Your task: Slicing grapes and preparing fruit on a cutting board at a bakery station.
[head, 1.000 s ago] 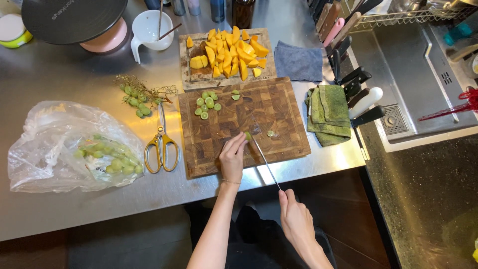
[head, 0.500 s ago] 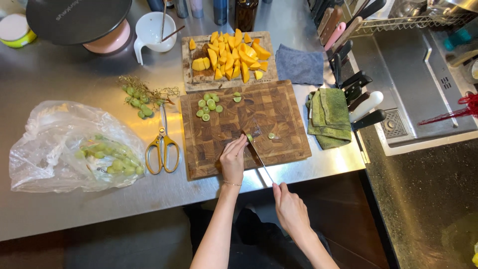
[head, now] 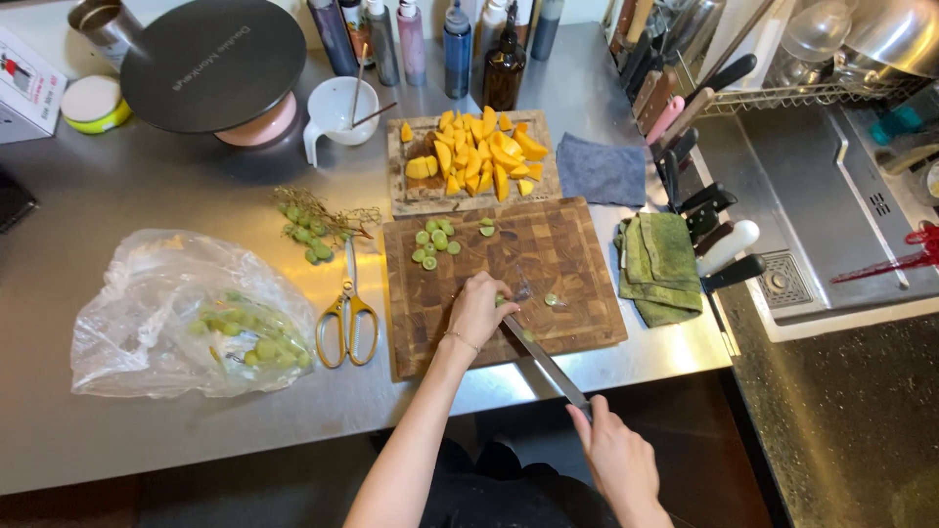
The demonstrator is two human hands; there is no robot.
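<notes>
With the left hand (head: 479, 309) pinning a small green grape (head: 500, 301) on the dark wooden end-grain cutting board (head: 577, 254) and the right hand (head: 614, 452) closed around the long steel-bladed knife (head: 540, 357), slicing well probably means curling the fingertips back from the edge.

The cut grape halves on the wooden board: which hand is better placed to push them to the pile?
Probably the left hand: it rests on the wooden board beside the cut grape halves. The right hand is off the board, gripping the knife.

Left hand (head: 479, 311) pins a grape (head: 500, 300) (green) under the right hand's (head: 618, 455) knife (head: 544, 363).
</notes>
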